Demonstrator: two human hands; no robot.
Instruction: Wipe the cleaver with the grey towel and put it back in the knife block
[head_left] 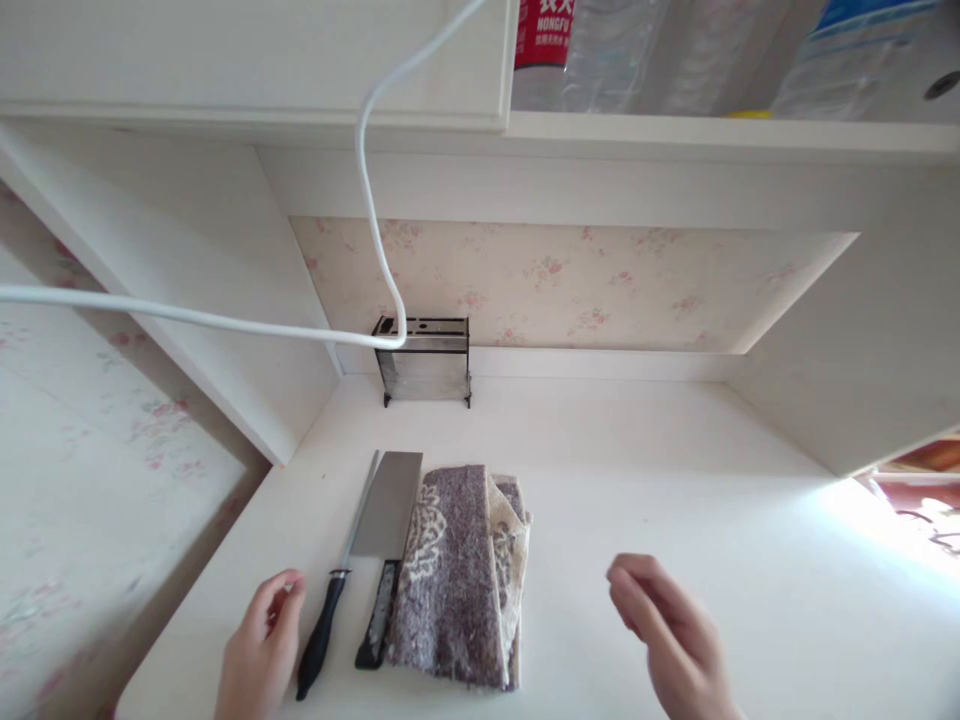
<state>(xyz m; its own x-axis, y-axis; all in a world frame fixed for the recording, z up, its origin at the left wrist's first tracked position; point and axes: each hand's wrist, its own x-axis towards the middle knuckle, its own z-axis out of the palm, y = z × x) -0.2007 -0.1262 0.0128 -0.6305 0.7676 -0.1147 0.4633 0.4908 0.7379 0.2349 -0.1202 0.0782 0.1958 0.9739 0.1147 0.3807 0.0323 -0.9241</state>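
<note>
My left hand [261, 645] is just left of a honing steel [322, 632] with a black handle. Its fingers curl in towards the thumb and nothing shows in them. Beside the steel lies a cleaver [388, 505], its wide grey blade pointing away from me and its dark handle towards me. A folded purple-brown towel [454, 580] with a pale pattern rests against the cleaver's right side. Over the white surface to the right of the towel is my right hand [667, 635], thumb and fingers closed together, with no object visible in it.
A metal knife rack [424, 372] with a black frame stands by the back wall. A white cable [367, 170] crosses in front of the view. Plastic bottles [607, 50] fill the shelf above. White side panels bound the countertop [592, 440].
</note>
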